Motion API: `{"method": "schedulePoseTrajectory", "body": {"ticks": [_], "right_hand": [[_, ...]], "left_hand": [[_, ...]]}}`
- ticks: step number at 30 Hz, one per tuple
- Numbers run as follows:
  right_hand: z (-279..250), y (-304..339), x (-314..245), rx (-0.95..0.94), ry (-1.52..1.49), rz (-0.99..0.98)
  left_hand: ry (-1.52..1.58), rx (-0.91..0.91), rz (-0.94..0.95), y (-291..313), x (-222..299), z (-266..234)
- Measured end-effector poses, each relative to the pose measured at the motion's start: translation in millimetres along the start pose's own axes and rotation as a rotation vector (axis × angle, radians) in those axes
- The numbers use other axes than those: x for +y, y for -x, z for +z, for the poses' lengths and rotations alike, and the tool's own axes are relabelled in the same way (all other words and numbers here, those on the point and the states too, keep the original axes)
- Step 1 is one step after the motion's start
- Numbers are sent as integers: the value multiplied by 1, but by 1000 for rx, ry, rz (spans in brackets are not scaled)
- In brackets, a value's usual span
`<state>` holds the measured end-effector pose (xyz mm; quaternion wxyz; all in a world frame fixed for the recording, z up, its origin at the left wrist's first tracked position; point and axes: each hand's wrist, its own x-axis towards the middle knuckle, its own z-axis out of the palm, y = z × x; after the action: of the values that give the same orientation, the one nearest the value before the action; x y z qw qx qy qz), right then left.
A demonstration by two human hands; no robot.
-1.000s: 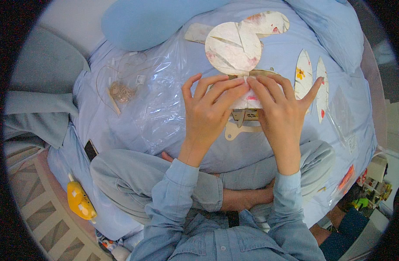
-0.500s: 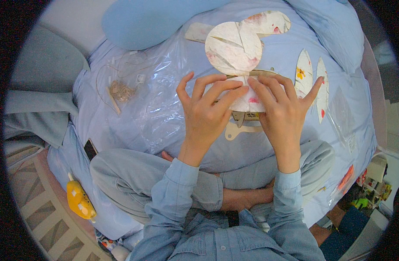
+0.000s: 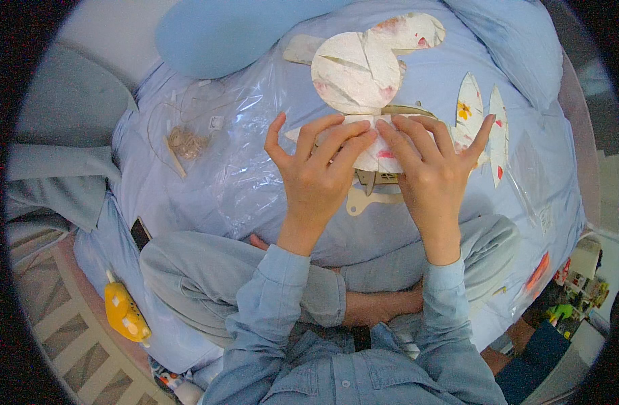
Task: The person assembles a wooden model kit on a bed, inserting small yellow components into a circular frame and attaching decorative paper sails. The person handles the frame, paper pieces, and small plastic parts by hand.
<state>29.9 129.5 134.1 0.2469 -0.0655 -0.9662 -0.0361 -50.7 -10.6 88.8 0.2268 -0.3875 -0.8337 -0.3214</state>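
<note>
A paper-covered wooden craft frame (image 3: 375, 156) rests on the bed in front of me, its white paper marked with pink patches. My left hand (image 3: 323, 162) grips its left side, thumb and fingertips on the paper and little finger raised. On the other side my right hand (image 3: 427, 155) grips it the same way, the two thumbs nearly meeting at the middle. Just beyond the fingers lies a white round piece (image 3: 353, 71) with two ear-like lobes, seemingly joined to the frame. Below the paper, a flat wooden part with a small hole (image 3: 354, 208) sticks out toward me.
Right of my hands lie two leaf-shaped paper pieces (image 3: 468, 111) with flower patterns. Clear plastic wrapping (image 3: 248, 148) and a bundle of twine (image 3: 186, 143) are at the left. A phone-like dark object (image 3: 140, 231) and a yellow plush toy (image 3: 125, 312) sit near the bed's left edge.
Both hands and the craft piece have shifted slightly left. The round piece with its lobes has moved a little left and away. Both hands keep their grip.
</note>
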Motion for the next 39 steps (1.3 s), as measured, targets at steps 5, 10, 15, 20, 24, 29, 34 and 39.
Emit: {"method": "schedulePoseTrajectory", "body": {"ticks": [5,10,15,20,24,29,34,39], "right_hand": [[4,3,0,72,-8,4],[6,2,4,122,7,-30],[9,3,7,113,-9,-40],[8,2,8,59,-42,-13],[4,0,7,17,-47,-5],[4,0,10,13,-69,-3],[4,0,12,12,-97,-15],[2,1,13,0,-90,-20]], "left_hand": [[6,-6,-20,0,1,0],[14,-14,-23,0,1,-2],[25,-27,-31,0,1,-3],[92,-78,-44,-2,0,-3],[111,-140,-41,-5,-1,-6],[163,-248,13,-10,-7,-16],[239,-251,38,-12,-5,-21],[207,-234,88,-9,-5,-18]]}}
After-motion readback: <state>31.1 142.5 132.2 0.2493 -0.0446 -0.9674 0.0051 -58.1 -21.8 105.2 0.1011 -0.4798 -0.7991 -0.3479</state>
